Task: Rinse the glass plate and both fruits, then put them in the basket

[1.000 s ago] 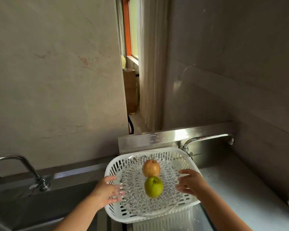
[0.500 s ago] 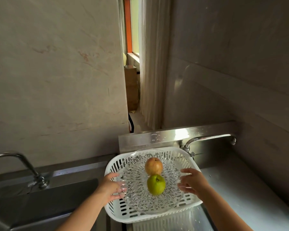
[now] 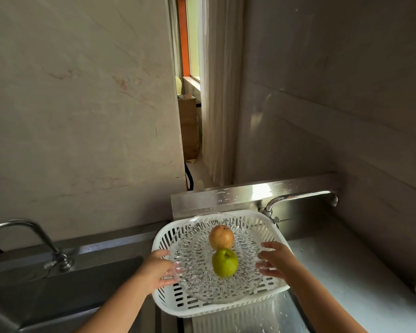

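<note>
head view: left hand (image 3: 157, 269) and right hand (image 3: 275, 261) grip opposite rims of the glass plate (image 3: 195, 280) over the white basket (image 3: 277, 233); red apple (image 3: 221, 237) far, green apple (image 3: 224, 262) near.

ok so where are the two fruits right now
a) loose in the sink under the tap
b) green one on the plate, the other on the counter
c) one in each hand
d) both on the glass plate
d: the green fruit and the reddish fruit both sit on the glass plate, which the left hand and right hand hold by its edges over the white basket.
</note>
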The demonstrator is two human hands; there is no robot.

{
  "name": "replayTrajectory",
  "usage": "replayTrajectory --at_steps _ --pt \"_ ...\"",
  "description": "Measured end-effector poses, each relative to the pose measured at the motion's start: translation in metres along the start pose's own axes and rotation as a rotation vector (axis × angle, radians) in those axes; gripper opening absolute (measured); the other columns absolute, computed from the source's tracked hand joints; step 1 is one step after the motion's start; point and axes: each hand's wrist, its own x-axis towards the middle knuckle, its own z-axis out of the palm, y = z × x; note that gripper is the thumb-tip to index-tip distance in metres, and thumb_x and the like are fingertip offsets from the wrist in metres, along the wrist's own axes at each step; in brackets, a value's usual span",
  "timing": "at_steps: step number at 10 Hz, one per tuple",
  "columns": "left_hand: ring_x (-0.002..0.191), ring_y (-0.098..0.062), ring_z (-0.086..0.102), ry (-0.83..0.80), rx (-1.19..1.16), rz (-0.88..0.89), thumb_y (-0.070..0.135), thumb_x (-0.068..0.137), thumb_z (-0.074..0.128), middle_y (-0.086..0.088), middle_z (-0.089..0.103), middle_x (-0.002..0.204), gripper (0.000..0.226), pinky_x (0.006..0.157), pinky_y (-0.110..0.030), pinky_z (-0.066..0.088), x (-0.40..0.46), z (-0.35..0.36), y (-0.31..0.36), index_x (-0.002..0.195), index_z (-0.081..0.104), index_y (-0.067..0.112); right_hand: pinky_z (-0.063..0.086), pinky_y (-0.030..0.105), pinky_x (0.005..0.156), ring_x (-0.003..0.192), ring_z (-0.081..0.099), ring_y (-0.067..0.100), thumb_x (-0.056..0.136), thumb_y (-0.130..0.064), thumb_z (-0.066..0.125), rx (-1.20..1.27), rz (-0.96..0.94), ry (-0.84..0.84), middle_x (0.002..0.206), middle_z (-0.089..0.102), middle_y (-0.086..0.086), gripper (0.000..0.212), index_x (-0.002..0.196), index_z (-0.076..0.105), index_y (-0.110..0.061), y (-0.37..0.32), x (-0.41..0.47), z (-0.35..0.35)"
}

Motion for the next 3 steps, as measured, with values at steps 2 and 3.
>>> replayTrajectory --at_steps 2,3 --pt "0.090 -0.032 0.063 -0.023 0.040 -0.005 -0.014 0.079 0.057 -0.025 0.057 0.122 0.059 0.060 -0.036 0.056 -0.011 -0.008 0.001 0.132 0.042 0.006 0.054 0.032 0.059 0.070 0.063 0.025 0.083 0.005 0.056 -0.069 0.003 -0.022 0.087 0.062 0.013 0.044 0.123 0.044 -0.008 -0.001 -0.006 -0.003" --pt "0.088 -0.031 0.064 -0.016 0.088 0.018 -0.012 0.080 0.058 -0.025 0.058 0.121 0.058 0.060 -0.036 0.056 -0.023 -0.013 0.008 0.132 0.042 0.007 0.055 0.034 0.061 0.077 0.063 0.029 0.083 0.002 0.057 -0.168 -0.007 -0.028 0.095 0.062 0.016 0.047 0.127 0.043 -0.006 -0.002 -0.012 -0.006"
